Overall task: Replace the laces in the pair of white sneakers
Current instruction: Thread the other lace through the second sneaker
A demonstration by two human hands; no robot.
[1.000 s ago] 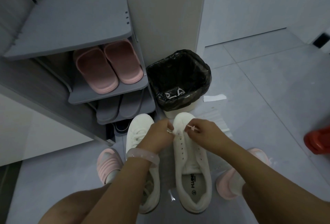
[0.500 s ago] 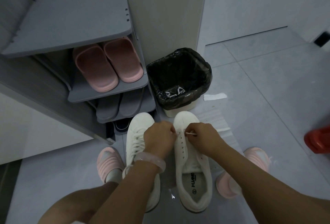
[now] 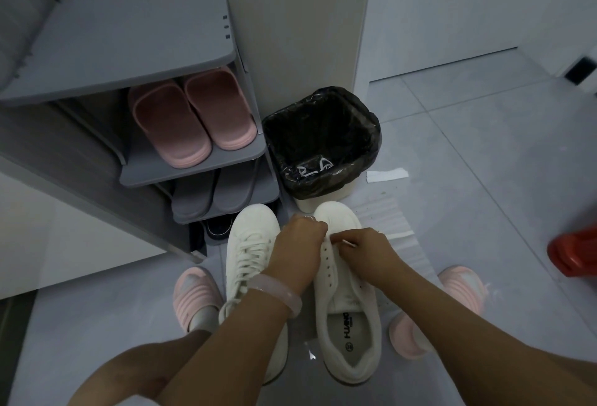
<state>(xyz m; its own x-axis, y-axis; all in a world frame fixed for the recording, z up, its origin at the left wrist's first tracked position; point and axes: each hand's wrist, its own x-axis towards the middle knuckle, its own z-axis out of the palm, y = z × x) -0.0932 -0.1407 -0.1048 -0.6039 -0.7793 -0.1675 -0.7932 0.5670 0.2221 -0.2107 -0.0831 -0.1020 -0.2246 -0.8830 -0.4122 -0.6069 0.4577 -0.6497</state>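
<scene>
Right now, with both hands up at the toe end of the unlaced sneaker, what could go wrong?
1. The lace tip pinched in the right hand is thin; it could slip or miss an eyelet, since the left hand hides part of the row.
2. The right sneaker stands loose on the floor; a firm pull may shove it into the bin.

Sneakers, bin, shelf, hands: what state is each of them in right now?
Left sneaker: laced.
Right sneaker: eyelets bare, lacing just begun at the toe.
Left hand: closed at the toe-end eyelets.
Right hand: pinching a lace tip.
Bin: open, lined with a black bag.
Shelf: holding pink slippers.
</scene>
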